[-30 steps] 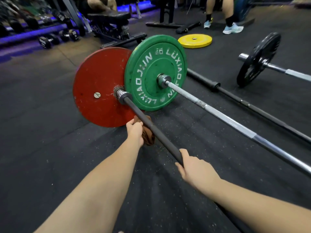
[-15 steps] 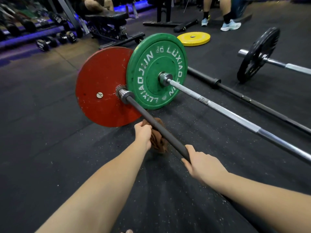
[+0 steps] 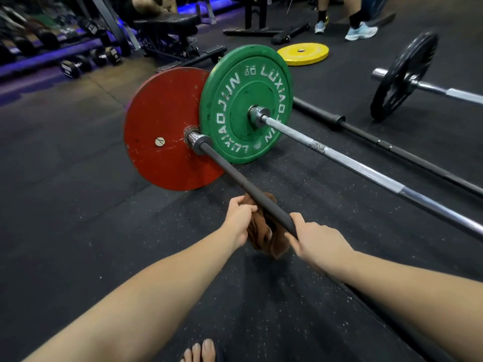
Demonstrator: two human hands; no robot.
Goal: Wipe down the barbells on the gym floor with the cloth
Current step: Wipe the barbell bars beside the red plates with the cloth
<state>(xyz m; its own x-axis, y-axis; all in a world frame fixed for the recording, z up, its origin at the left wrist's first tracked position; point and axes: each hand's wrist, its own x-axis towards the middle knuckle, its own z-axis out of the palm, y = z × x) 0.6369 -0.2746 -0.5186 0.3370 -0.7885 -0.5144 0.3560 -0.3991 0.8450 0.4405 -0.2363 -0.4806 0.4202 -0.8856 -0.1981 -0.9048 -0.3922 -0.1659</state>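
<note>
black rubber floor (image 3: 65, 218) with little white specks all over and a few mat seams. upper left it turns into a brownish strip (image 3: 104, 84). past that there's a row of dumbbells (image 3: 69, 69) on the ground, with a blue-purple glow (image 3: 26, 65) running along behind them. black bench (image 3: 167, 24) at top middle. a yellow plate (image 3: 303, 54) lies flat on the floor further back, and at top right someone's standing in light blue shoes (image 3: 360, 31). pretty dim overall.

4 barbells (image 3: 235, 176) (image 3: 366, 169) (image 3: 407, 157) (image 3: 431, 88), 4 plates (image 3: 162, 121) (image 3: 235, 105) (image 3: 303, 54) (image 3: 400, 79), 1 cloth (image 3: 264, 236)
</note>
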